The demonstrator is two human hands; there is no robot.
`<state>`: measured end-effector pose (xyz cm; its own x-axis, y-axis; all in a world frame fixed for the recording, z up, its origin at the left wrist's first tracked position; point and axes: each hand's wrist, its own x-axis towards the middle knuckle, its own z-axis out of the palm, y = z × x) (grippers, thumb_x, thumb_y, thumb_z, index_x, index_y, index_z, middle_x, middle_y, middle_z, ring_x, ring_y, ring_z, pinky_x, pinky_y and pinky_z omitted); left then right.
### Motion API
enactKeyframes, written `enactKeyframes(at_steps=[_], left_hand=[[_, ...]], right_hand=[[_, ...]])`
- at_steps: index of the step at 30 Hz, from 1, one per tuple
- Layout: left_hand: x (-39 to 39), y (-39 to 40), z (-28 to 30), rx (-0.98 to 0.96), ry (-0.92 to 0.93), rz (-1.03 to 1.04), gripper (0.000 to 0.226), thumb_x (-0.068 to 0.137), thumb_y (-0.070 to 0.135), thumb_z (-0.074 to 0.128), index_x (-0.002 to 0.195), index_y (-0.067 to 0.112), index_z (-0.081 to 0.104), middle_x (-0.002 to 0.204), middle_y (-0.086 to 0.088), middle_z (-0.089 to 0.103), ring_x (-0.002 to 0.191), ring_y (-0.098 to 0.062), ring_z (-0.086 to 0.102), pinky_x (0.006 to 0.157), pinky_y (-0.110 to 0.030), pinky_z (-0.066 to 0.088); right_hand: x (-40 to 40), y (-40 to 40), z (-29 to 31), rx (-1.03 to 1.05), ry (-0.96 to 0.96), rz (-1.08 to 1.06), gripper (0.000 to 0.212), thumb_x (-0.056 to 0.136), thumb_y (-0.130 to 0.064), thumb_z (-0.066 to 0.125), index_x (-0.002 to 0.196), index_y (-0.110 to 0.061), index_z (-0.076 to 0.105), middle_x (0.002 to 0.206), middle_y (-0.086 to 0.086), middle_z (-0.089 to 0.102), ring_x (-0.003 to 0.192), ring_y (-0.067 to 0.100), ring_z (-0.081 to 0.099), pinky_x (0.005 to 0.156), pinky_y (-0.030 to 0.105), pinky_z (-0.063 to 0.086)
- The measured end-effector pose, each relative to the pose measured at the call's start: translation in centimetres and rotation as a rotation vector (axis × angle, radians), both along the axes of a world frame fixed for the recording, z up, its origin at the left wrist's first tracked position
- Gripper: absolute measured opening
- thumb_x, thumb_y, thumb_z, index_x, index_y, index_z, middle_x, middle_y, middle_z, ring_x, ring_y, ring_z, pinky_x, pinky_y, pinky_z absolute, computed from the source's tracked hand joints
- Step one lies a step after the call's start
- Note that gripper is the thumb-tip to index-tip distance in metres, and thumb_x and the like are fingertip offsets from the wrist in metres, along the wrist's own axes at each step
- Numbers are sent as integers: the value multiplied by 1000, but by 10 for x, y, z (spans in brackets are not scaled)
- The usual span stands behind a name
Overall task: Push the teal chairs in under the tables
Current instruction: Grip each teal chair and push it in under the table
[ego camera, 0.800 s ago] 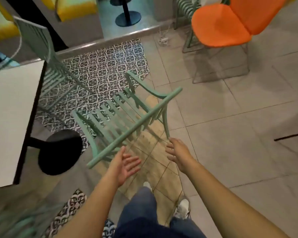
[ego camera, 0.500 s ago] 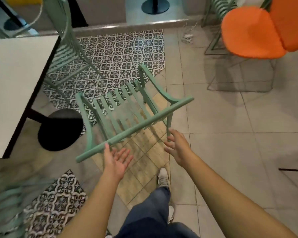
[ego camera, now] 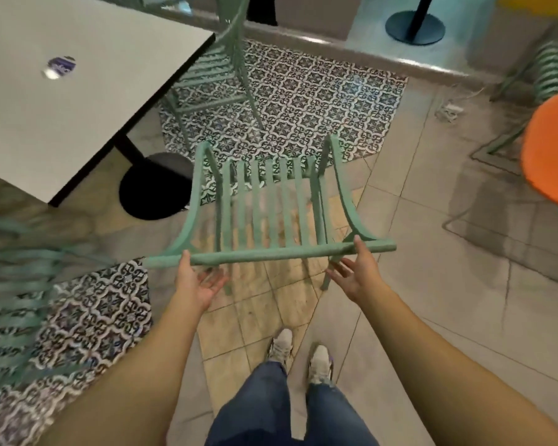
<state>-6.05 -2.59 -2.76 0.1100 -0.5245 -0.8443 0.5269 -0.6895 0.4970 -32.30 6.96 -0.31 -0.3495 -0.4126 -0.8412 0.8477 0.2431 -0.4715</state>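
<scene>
Bare forearms with no sleeves, blue denim jeans (ego camera: 290, 410), pale grey-white trainers (ego camera: 319, 362) with laces

light: dim, warm indoor | blur: motion-smeared edges | distortion: wide-angle bowing

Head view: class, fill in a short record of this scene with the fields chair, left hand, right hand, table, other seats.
chair: teal chair stands out on the floor, right of the table, not under it
left hand: left hand open, thumb on the top rail
right hand: right hand open, thumb at the rail
table: white table, upper left, black round base
other seats: second teal chair at the table's far side; orange chair at right
</scene>
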Motion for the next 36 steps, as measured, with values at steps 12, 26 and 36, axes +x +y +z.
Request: enactKeyframes(at_steps=[12,26,36], left_hand=[[40,-48,1,132,-95,92,41,97,28,55,127,2,47,134,-15,54,119,-32,57,89,-46,50],[1,-14,-12,233,-6,260,10,93,7,49,101,3,46,134,-18,49,126,-33,49,99,-45,44],[-62,6,-11,175,-58,493,24,94,8,49,118,2,53,140,-18,48,127,-33,49,98,-44,46]], right_hand=[[-30,-22,-11,115,-107,-49,28,88,-12,65,111,-5,51,117,16,58,107,37,60,92,56,50],[-84,-38,5,192,9,-23,29,90,1,55,117,-3,44,103,15,52,98,29,56,76,34,54],[-151,-95,4,172,58,182,29,88,2,57,113,-1,44,117,16,50,104,27,54,91,35,50]])
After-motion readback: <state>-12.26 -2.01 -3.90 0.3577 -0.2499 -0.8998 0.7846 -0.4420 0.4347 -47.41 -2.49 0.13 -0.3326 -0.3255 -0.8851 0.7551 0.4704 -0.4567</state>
